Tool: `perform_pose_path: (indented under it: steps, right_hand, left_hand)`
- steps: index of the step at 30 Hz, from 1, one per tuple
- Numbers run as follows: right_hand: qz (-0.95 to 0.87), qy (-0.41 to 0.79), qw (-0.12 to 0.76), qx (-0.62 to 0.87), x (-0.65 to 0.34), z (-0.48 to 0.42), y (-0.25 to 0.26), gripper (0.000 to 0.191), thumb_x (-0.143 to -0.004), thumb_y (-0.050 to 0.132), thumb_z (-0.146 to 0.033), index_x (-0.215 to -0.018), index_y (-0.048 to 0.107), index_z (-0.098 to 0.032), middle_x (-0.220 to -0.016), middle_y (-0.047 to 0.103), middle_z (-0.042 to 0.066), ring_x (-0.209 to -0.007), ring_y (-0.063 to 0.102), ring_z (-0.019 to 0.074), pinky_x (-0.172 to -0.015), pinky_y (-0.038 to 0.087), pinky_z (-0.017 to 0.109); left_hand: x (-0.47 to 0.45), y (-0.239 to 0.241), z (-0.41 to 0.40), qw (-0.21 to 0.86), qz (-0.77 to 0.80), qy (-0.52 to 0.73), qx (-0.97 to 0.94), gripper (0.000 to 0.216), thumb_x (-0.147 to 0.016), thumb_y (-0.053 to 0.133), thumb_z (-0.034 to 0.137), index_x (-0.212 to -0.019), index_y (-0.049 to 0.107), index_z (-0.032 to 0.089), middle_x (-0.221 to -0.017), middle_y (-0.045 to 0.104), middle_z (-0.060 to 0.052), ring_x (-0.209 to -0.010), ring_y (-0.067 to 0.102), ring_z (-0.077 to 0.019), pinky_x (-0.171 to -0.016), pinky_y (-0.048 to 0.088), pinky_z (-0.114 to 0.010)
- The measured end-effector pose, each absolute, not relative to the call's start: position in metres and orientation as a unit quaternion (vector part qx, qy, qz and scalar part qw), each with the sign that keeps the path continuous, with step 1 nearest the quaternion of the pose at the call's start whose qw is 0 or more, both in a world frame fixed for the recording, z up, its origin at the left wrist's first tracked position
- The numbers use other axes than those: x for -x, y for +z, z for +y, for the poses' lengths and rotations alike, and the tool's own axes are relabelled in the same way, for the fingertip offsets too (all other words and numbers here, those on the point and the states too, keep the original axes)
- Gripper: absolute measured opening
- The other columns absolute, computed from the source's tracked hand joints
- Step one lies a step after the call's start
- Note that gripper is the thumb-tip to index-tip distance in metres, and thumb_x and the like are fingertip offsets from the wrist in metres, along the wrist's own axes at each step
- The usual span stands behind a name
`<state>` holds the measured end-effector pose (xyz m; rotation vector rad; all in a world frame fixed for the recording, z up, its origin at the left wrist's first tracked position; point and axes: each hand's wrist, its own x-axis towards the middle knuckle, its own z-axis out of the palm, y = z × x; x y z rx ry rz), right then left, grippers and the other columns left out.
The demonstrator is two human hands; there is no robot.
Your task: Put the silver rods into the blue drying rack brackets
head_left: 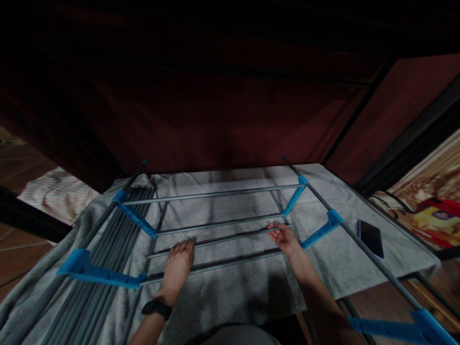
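Note:
A loose thin grey metal tube (230,237) lies roughly level between my hands. My left hand (179,261), with a dark band on the wrist, has its fingers closed over the tube near its left end. My right hand (283,238) pinches the same tube near its right end. Around it stands a rack frame of grey tubes with blue plastic brackets (319,229). One fixed crossbar (223,224) runs just beyond the loose tube, and another crossbar (237,262) runs just nearer to me. The undersides of my left fingers are hidden.
A bundle of several grey tubes (104,268) lies at the left on the grey cloth (247,287) covering the table. To the right lies a phone (370,238). A red and yellow package (438,218) sits beyond the right edge. Dark red panels (223,120) rise behind the table.

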<state>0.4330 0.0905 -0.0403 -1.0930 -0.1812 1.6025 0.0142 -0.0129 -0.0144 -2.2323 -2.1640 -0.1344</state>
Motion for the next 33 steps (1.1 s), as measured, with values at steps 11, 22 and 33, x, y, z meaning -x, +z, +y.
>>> perform_pose_path:
  steps: [11,22,33]
  right_hand:
    - [-0.063,0.678,0.559,0.474,-0.4339,0.0899,-0.0387,0.025,-0.078,0.075,-0.005,-0.077,0.063,-0.027,-0.077,0.08,0.001,-0.074,0.079,0.0195,-0.079,0.069,0.033]
    - [-0.061,0.679,0.56,0.471,-0.433,0.088,-0.0381,0.027,-0.072,0.068,0.0,-0.076,0.064,-0.026,-0.077,0.081,0.001,-0.076,0.08,0.0201,-0.08,0.069,0.034]
    - [-0.065,0.678,0.563,0.469,-0.434,0.0905,-0.0448,0.022,-0.078,0.074,-0.006,-0.081,0.066,-0.026,-0.079,0.082,0.001,-0.074,0.08,0.0185,-0.079,0.069,0.032]
  left_hand:
    - [-0.0124,-0.0162,-0.0133,0.014,-0.691,-0.057,0.721,0.046,-0.108,0.045,0.012,-0.138,0.079,0.016,-0.13,0.085,-0.016,-0.122,0.08,-0.0312,-0.112,0.058,-0.045]
    - [-0.012,-0.0158,-0.013,0.014,-0.689,-0.07,0.722,0.046,-0.105,0.045,0.013,-0.135,0.08,0.015,-0.127,0.085,-0.017,-0.119,0.08,-0.0318,-0.111,0.059,-0.045]
    - [-0.0116,-0.017,-0.0128,0.013,-0.692,-0.074,0.718,0.044,-0.108,0.043,0.015,-0.13,0.081,0.017,-0.127,0.086,-0.015,-0.119,0.08,-0.0313,-0.112,0.058,-0.045]
